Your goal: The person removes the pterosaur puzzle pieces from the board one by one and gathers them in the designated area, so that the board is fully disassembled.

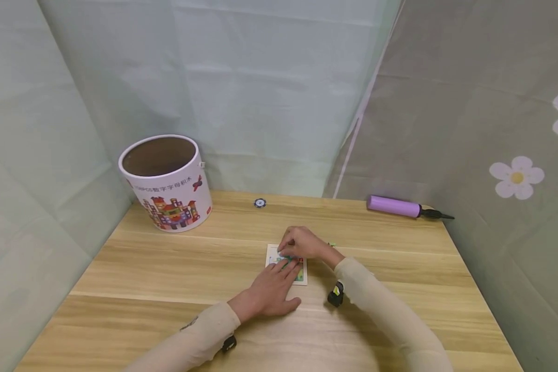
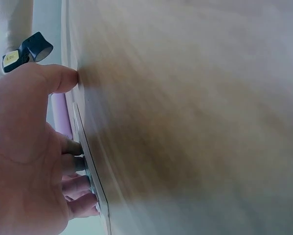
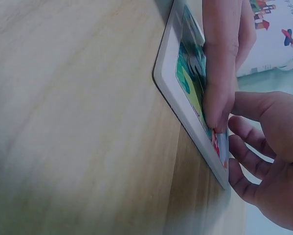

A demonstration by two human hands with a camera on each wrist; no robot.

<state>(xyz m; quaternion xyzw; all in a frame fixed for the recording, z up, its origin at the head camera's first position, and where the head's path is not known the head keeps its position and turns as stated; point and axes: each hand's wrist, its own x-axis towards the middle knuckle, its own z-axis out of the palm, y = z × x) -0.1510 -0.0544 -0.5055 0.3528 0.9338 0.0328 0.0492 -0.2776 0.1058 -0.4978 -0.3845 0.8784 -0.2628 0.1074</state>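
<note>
Both my hands on one small picture board

The board (image 1: 302, 273) lies on the wooden table (image 1: 167, 276) in front of me, its pale rim framing a coloured picture. My left hand (image 1: 270, 293) rests across it, fingers stretched out over the picture and thumb held well apart. My right hand (image 1: 303, 243) is at the board's far side with its fingers bent and the thumb near them; I cannot tell whether they pinch anything.

My own hands are what stands in the way, covering much of the picture (green and red patches peek out around my fingers). Beyond the board, near the table's back edge, sits a round chip (image 1: 260, 203). A white bucket (image 1: 167, 185) with a castle printed on its side stands at the back left, its mouth open and dark inside. A purple pump (image 1: 394, 206) with a black end lies at the back right, well apart from my hands. A little green thing (image 1: 332, 244) shows just beside my right wrist, too small to make out. Pale cloth (image 1: 269, 103) hangs behind the table, with grey cloth (image 1: 423, 113) to the right.

Counting up: one board, one chip, one bucket, one pump, one green thing, and two white flowers (image 1: 517, 177) on the grey cloth, one cut off by the view's edge.
</note>
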